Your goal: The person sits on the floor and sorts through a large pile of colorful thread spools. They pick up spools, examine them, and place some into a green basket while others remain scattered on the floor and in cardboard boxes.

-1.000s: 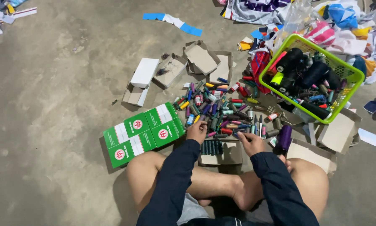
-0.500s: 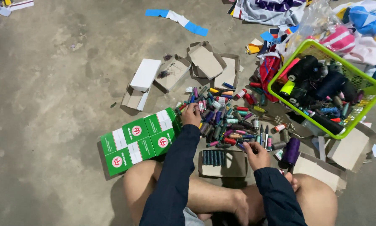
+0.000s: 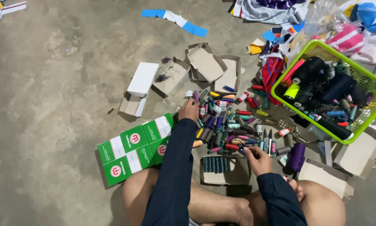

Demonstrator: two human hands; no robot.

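I sit cross-legged on a concrete floor before a heap of small coloured thread spools [image 3: 227,125]. My left hand [image 3: 189,110] is stretched to the heap's far left edge, fingers closed around a spool there. My right hand [image 3: 257,159] rests at the heap's near edge, fingertips pinching a spool. Just in front of my legs lies an open cardboard box [image 3: 224,171] with a row of dark teal spools lined up inside. A purple thread cone [image 3: 296,157] lies to the right of my right hand.
Green and white cartons [image 3: 133,148] lie at my left. Opened empty cardboard boxes [image 3: 209,65] sit beyond the heap. A lime green basket [image 3: 366,117] of large thread cones stands at right, with fabric scraps [image 3: 271,10] behind it and more cardboard boxes [image 3: 357,152] near my right knee.
My left hand has reached farther forward and left, from beside the open box to the heap's far left edge. My right hand stays near the heap's front edge.
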